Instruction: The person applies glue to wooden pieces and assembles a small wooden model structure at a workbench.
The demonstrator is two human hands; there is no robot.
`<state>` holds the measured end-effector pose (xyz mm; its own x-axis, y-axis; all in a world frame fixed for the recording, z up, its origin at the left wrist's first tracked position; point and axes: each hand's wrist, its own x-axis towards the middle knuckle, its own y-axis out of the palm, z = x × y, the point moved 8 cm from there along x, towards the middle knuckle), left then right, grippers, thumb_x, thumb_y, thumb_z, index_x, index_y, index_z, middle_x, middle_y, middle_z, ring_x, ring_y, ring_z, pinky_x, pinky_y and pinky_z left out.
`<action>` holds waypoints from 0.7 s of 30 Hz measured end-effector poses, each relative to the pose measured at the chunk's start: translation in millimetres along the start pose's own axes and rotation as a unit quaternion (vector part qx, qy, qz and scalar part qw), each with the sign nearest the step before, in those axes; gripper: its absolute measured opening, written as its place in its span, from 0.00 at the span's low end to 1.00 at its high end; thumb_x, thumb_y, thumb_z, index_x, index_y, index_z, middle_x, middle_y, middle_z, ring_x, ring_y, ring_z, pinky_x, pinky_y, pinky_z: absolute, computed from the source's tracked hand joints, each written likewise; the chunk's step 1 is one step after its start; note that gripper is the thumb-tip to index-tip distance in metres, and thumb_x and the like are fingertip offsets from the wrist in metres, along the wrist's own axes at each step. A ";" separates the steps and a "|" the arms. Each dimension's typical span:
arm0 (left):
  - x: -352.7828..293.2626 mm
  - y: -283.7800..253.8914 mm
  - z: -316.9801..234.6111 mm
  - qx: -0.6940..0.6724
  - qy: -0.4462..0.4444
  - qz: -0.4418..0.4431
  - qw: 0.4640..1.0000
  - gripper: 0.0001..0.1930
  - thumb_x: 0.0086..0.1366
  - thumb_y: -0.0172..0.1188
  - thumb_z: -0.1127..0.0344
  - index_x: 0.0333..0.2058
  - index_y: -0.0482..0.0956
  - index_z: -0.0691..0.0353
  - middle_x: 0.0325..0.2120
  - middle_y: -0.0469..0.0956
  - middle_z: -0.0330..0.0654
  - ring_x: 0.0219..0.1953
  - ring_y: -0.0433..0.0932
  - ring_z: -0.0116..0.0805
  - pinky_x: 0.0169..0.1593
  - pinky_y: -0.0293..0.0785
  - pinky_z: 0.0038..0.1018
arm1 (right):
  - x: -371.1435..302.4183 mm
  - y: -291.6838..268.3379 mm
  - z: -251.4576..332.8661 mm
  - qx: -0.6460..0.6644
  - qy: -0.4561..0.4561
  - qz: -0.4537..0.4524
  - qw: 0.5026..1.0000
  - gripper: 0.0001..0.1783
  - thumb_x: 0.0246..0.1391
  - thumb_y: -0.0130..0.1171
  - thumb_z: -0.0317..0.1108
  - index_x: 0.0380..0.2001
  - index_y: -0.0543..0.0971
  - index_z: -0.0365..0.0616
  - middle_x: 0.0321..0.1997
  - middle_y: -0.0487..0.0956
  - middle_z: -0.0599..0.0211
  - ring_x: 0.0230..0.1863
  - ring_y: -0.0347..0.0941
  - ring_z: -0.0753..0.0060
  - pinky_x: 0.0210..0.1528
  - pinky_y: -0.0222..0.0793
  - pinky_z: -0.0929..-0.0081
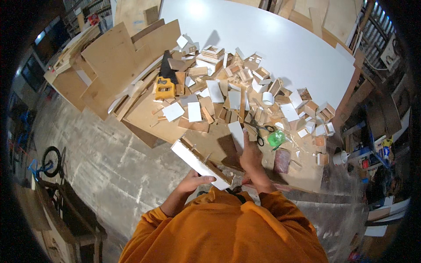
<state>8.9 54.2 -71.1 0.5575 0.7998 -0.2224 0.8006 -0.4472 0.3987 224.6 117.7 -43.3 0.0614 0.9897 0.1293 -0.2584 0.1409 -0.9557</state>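
Between the left hand's (191,181) thumb and fingers, a long, shallow box of smooth white-faced board and rough brown wood (195,163) is being gripped firmly near one end; with support being given only there, tipping seems possible. Ahead of the right hand (252,157), whose index finger is being extended, a flat white rectangular panel (236,135) is being approached or touched; its other fingers are being hidden, so any grip cannot be told. Just beyond, dark-handled scissors (257,127) are being exposed: a careless sweep could cause a nick.
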 end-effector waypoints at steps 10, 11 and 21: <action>-5.9 16.3 -15.9 -0.005 0.009 0.037 0.999 0.26 0.55 0.68 0.63 0.51 0.72 0.67 0.41 0.80 0.43 0.43 0.78 0.34 0.49 0.73 0.30 | -21.5 -73.5 64.4 0.390 -0.052 0.177 0.902 0.63 0.38 0.73 0.35 0.71 0.40 0.54 0.44 0.80 0.47 0.42 0.77 0.64 0.44 0.73 0.69; -6.5 20.1 -20.2 -0.002 0.020 0.036 0.999 0.25 0.56 0.68 0.63 0.50 0.73 0.67 0.40 0.80 0.42 0.42 0.79 0.34 0.48 0.74 0.30 | -25.4 -83.3 77.9 0.393 -0.060 0.198 0.896 0.64 0.38 0.73 0.35 0.71 0.40 0.55 0.45 0.79 0.48 0.42 0.77 0.63 0.44 0.73 0.69; -9.0 27.1 -35.8 -0.004 0.050 0.042 0.998 0.28 0.56 0.67 0.62 0.53 0.71 0.67 0.46 0.77 0.45 0.48 0.76 0.34 0.52 0.71 0.31 | -32.9 -96.8 108.3 0.403 -0.080 0.236 0.881 0.63 0.40 0.71 0.32 0.71 0.38 0.55 0.48 0.79 0.47 0.46 0.77 0.61 0.44 0.75 0.67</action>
<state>17.7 49.2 -26.5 0.5981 0.7954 -0.0979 0.7495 -0.5118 0.4199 143.2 74.3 73.6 -0.3566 0.9244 -0.1352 -0.8230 -0.3793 -0.4229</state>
